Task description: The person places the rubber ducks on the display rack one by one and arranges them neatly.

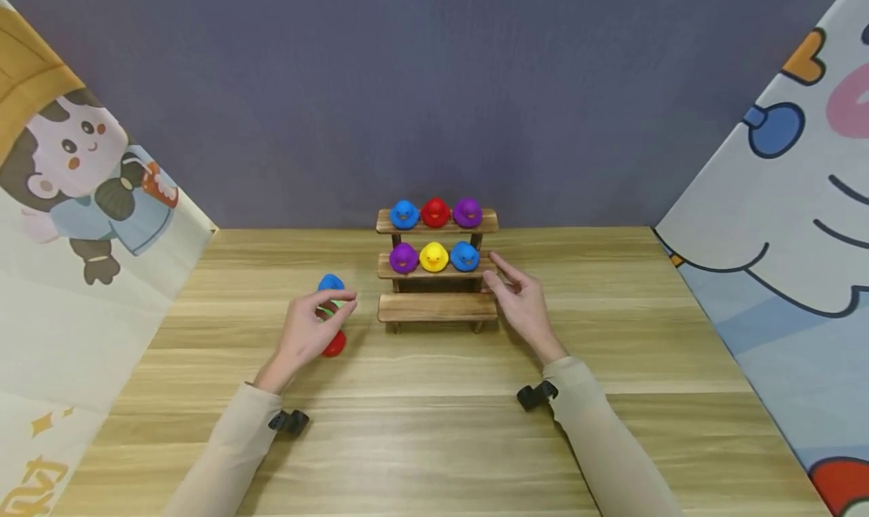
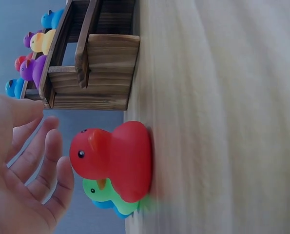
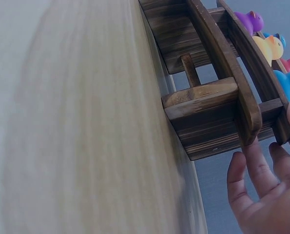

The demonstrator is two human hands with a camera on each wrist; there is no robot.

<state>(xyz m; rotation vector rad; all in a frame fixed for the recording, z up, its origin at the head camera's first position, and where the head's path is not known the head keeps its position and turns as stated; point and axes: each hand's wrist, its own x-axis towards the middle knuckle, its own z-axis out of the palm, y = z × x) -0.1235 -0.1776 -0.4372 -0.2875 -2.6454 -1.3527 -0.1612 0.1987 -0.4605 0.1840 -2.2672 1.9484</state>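
My left hand hovers over a short row of rubber ducks, fingers bent and holding nothing. Below it are a red duck, a green duck and a blue duck, the green one largely hidden in the head view. A three-step wooden display shelf stands to the right. With thumb and fingers, my right hand holds the right end of its middle step. On that step sit purple, yellow and blue ducks. The bottom step carries nothing.
On the top step sit a blue duck, a red duck and a purple duck. Behind the wood-grain table rises a grey-blue wall. Cartoon-printed panels flank the table on the left and right.
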